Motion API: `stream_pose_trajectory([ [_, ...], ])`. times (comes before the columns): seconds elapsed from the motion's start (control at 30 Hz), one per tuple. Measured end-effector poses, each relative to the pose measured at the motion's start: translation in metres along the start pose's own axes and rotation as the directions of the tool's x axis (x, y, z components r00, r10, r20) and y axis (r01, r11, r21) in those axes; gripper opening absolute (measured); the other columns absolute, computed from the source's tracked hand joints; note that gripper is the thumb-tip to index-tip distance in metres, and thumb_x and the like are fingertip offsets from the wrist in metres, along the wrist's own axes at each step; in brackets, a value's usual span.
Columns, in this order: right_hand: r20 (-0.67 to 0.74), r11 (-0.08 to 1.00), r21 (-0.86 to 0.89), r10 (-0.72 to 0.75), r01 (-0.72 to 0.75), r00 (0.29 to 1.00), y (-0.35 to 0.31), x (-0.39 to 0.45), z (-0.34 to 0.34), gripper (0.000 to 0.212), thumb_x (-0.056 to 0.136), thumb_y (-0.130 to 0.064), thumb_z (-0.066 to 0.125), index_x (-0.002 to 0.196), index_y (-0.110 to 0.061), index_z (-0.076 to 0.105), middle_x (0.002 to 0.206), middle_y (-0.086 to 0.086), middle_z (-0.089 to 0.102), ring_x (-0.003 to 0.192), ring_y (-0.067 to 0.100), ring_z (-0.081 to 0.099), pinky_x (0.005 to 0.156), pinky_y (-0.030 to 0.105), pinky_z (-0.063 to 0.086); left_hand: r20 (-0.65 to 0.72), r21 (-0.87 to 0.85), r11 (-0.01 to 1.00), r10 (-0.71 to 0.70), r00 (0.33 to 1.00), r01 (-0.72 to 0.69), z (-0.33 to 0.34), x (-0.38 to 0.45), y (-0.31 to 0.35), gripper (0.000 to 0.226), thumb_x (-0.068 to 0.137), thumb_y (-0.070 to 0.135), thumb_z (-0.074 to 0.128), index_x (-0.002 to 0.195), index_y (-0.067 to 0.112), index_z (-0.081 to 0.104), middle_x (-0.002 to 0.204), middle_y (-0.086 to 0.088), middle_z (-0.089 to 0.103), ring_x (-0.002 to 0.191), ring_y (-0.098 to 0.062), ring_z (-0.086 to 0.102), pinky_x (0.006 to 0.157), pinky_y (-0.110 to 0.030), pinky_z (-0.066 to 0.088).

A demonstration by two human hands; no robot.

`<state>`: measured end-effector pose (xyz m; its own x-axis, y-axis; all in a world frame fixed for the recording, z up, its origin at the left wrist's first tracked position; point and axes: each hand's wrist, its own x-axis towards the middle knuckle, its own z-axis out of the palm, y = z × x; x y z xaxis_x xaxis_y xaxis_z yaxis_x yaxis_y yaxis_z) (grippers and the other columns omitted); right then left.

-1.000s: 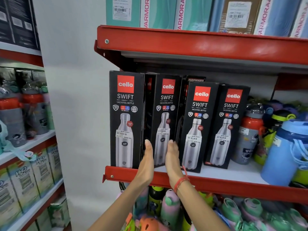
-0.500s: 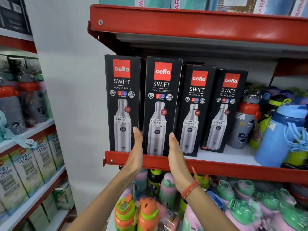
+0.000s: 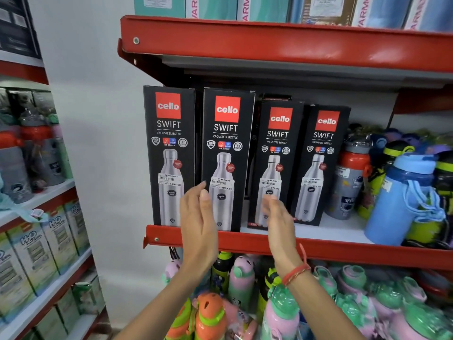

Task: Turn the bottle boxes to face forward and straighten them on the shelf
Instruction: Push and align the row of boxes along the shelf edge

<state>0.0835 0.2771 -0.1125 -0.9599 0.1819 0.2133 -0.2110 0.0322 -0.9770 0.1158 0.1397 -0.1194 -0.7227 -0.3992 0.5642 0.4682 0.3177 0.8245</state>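
Note:
Several tall black Cello Swift bottle boxes stand upright on the red-edged shelf (image 3: 343,251), fronts toward me. The leftmost box (image 3: 170,153) and the second box (image 3: 226,158) sit at the front edge. The third box (image 3: 277,163) and the fourth box (image 3: 321,163) stand further back, turned slightly. My left hand (image 3: 198,224) is flat and open in front of the second box's lower part, apart from it. My right hand (image 3: 279,219) is open and blurred, in front of the third box's bottom. Neither hand grips anything.
Loose bottles, among them a blue one (image 3: 402,200) and an orange-capped grey one (image 3: 350,182), crowd the shelf's right side. Teal and blue boxes fill the shelf above (image 3: 269,42). Coloured kids' bottles (image 3: 282,310) stand below. A second rack with boxes (image 3: 36,253) is at the left.
Both hands have let go of the second box, which now stands at the shelf's front edge. The hands have pulled back toward me, and the right one has shifted right, in front of the third box.

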Motion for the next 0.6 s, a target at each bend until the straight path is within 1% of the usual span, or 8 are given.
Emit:
stream_pose_trajectory([
  [0.03,-0.058,1.0,0.007,-0.006,0.007,0.998,0.001,0.004,-0.007,0.046,0.098,-0.044,0.035,0.132,-0.02,0.055,0.138,0.001,0.055,0.128,0.016,0.048,0.111,0.04,0.035,-0.016,-0.003,0.996,0.087,0.996,-0.087,0.007,-0.001,0.004,0.054,0.096,0.058,0.021,0.131,0.029,0.051,0.13,0.011,0.054,0.119,0.012,0.045,0.097,-0.006,0.033],
  [0.1,-0.116,1.0,0.006,-0.022,0.023,0.993,0.006,0.012,-0.02,0.04,0.098,-0.041,0.037,0.131,-0.023,0.052,0.14,-0.001,0.051,0.125,0.011,0.046,0.109,0.034,0.034,0.102,-0.068,0.991,0.125,0.987,-0.118,0.025,-0.004,0.01,0.047,0.099,0.046,0.025,0.126,0.023,0.055,0.124,0.008,0.06,0.12,0.0,0.053,0.101,-0.02,0.04],
  [0.17,-0.087,1.0,0.011,-0.016,0.017,0.996,0.011,0.018,-0.032,0.045,0.098,-0.044,0.037,0.139,-0.025,0.043,0.147,-0.005,0.042,0.126,0.007,0.039,0.105,0.026,0.028,0.324,-0.108,0.994,0.032,0.946,0.004,0.046,-0.009,0.01,0.058,0.095,0.058,0.022,0.136,0.026,0.048,0.138,0.008,0.054,0.129,0.001,0.046,0.111,-0.027,0.035],
  [0.23,-0.021,1.0,0.005,0.02,-0.02,1.0,0.014,0.024,-0.039,0.054,0.097,-0.048,0.035,0.146,-0.026,0.033,0.154,-0.008,0.031,0.136,0.007,0.031,0.102,0.022,0.022,0.447,-0.078,0.988,-0.083,0.891,0.131,0.068,-0.012,0.007,0.085,0.081,0.078,0.013,0.15,0.03,0.024,0.159,0.008,0.028,0.141,0.005,0.022,0.118,-0.023,0.016],
  [0.3,0.058,0.998,0.003,0.065,-0.065,0.996,0.016,0.03,-0.044,0.06,0.096,-0.052,0.032,0.15,-0.028,0.023,0.158,-0.012,0.022,0.142,0.006,0.02,0.105,0.023,0.016,0.466,-0.053,0.962,-0.214,0.858,0.268,0.084,-0.009,0.003,0.109,0.065,0.093,0.008,0.153,0.029,0.005,0.164,0.009,0.006,0.142,0.006,0.006,0.118,-0.024,0.004],
  [0.33,0.099,0.996,-0.005,0.085,-0.085,0.992,0.017,0.032,-0.045,0.062,0.095,-0.055,0.03,0.151,-0.03,0.02,0.159,-0.013,0.017,0.144,0.006,0.016,0.11,0.025,0.013,0.464,-0.039,0.941,-0.28,0.841,0.335,0.088,-0.006,0.002,0.116,0.058,0.096,0.006,0.153,0.029,0.003,0.164,0.008,0.004,0.143,0.002,0.005,0.12,-0.028,0.003],
  [0.43,0.179,0.991,-0.054,0.129,-0.122,0.975,0.017,0.037,-0.049,0.068,0.091,-0.064,0.025,0.151,-0.033,0.016,0.16,-0.012,0.015,0.147,0.01,0.012,0.121,0.039,0.008,0.445,-0.027,0.89,-0.397,0.803,0.455,0.094,-0.001,-0.001,0.125,0.049,0.1,0.005,0.153,0.03,0.009,0.163,0.006,0.012,0.149,-0.012,0.012,0.12,-0.036,0.007],
  [0.6,0.214,0.981,-0.108,0.179,-0.159,0.96,0.022,0.035,-0.063,0.08,0.082,-0.076,0.025,0.149,-0.033,0.023,0.158,-0.006,0.023,0.145,0.016,0.025,0.12,0.042,0.014,0.457,-0.015,0.877,-0.421,0.784,0.48,0.082,-0.008,-0.006,0.125,0.048,0.102,0.006,0.151,0.033,0.015,0.162,0.004,0.017,0.148,-0.017,0.019,0.118,-0.039,0.01],
])
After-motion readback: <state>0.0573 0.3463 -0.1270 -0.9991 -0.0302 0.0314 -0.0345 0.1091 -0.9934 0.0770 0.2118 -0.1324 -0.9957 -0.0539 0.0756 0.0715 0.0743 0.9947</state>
